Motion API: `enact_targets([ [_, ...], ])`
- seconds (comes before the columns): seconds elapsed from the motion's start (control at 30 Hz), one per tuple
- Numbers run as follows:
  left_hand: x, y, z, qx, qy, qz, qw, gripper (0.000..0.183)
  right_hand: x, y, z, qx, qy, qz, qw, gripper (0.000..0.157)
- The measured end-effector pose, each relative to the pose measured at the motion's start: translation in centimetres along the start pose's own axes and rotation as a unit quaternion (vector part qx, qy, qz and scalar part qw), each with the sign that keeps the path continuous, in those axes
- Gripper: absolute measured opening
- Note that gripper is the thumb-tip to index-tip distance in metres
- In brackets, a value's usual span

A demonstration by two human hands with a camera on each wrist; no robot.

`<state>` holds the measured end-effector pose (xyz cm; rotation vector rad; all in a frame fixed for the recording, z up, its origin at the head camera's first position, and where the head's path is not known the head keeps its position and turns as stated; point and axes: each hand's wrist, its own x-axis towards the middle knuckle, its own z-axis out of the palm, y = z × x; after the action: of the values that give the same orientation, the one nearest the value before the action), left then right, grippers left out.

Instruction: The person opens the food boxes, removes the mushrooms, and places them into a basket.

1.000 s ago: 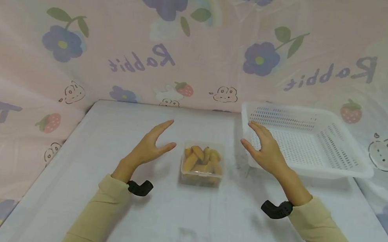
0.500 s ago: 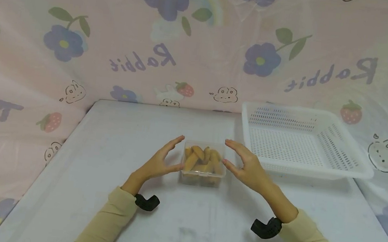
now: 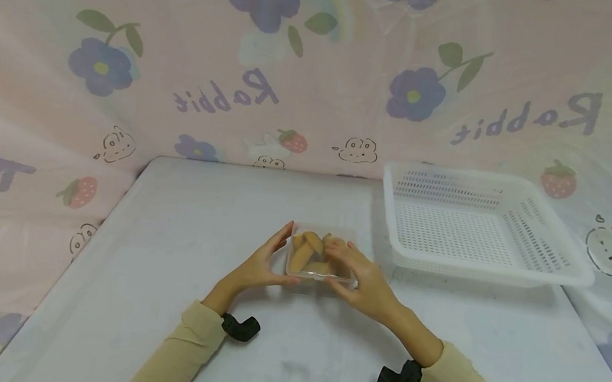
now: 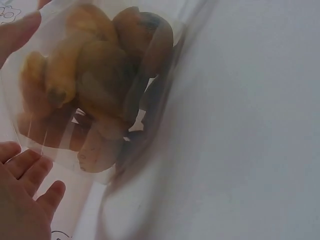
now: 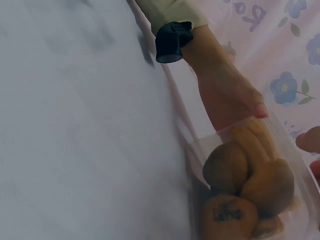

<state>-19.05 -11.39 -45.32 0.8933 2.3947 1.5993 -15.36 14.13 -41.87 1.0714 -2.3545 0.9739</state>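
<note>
A small clear plastic box (image 3: 307,259) with a lid holds several yellow-brown, rounded and elongated pieces (image 4: 102,75), seen through its walls; their kind is unclear. On its left side, my left hand (image 3: 259,264) holds the box, thumb at the front corner and fingers along the side. My right hand (image 3: 368,288) has its fingers over the right part of the lid and its thumb by the front edge. In the right wrist view, those fingertips (image 5: 309,140) lie close to the lid; contact is hard to tell. One piece (image 5: 230,217) bears a dark mark.
A white perforated basket (image 3: 490,269) stands at the right rear of the white table (image 3: 215,200). A printed curtain (image 3: 327,93) with flowers and rabbits hangs behind the table and at its sides. A black wrist camera (image 3: 401,378) sits on each wrist.
Both hands have come inward and down to the box, the right one from beside the basket. The left fingers now hold the box's side; the right fingers have moved over the lid.
</note>
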Motion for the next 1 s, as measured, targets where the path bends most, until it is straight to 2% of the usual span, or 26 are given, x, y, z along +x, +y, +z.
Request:
enact_targets([
  [0.23, 0.3, -0.4, 0.0, 0.018, -0.007, -0.025, 0.9995, 0.119, 0.1, 0.2, 0.8, -0.004, 0.003, -0.032, 0.999, 0.055],
  [0.37, 0.5, -0.6, -0.3, 0.027, -0.002, -0.028, 0.9992, 0.118, 0.4, 0.6, 1.1, -0.015, 0.003, -0.046, 0.999, 0.055],
  [0.47, 0.9, -0.7, -0.5, 0.028, 0.002, -0.024, 0.9993, 0.116, 0.7, 0.9, 1.3, -0.020, 0.013, -0.048, 0.999, 0.054],
  [0.73, 1.3, -0.8, -0.6, 0.026, 0.008, -0.040, 0.9988, 0.115, 0.8, 1.9, 2.2, -0.008, 0.053, -0.059, 0.997, 0.049],
  [1.0, 1.1, -0.6, -0.6, 0.019, 0.020, -0.027, 0.9993, 0.111, 0.7, 2.5, 2.9, -0.021, 0.083, -0.086, 0.993, 0.040],
])
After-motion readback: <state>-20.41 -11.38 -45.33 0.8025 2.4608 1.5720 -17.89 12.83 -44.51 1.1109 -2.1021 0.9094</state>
